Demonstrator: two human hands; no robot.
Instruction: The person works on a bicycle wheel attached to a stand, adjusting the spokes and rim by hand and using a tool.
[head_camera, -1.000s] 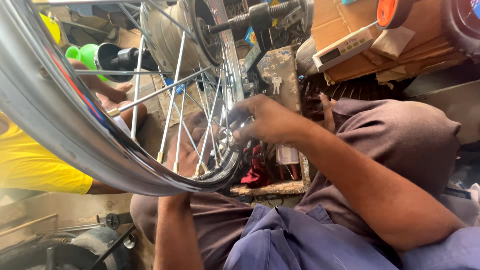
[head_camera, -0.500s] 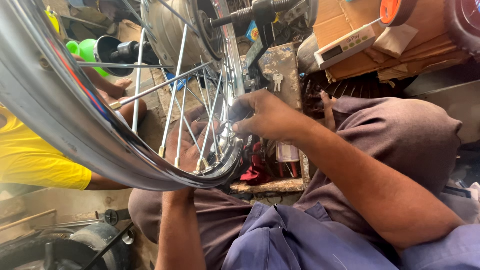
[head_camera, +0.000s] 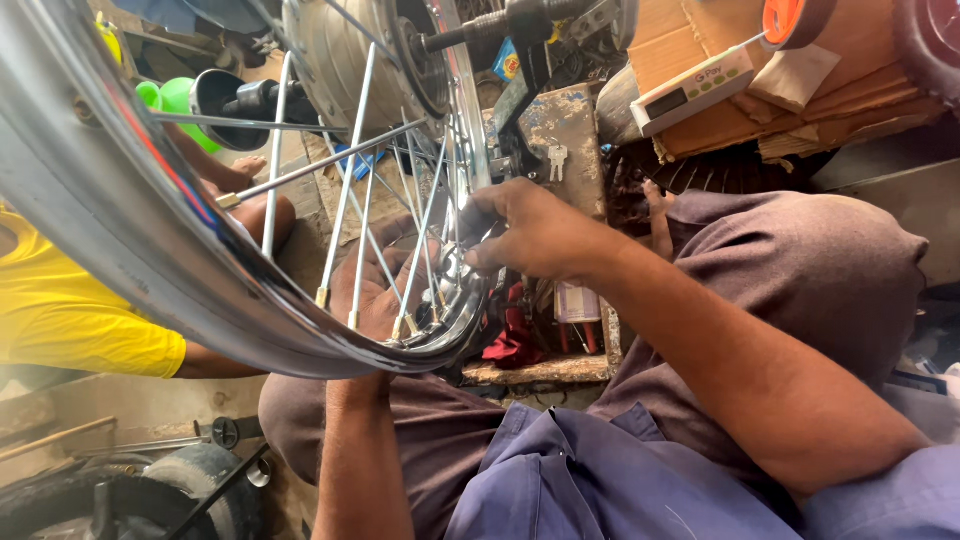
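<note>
The wheel (head_camera: 130, 230) rests tilted across the person's lap, its rim running from the top left corner down to the knees and its hub (head_camera: 345, 60) near the top. The left hand (head_camera: 375, 290) lies open behind the spokes (head_camera: 345, 195), supporting the rim. The right hand (head_camera: 530, 235) pinches a spoke nipple (head_camera: 455, 268) at the rim.
</note>
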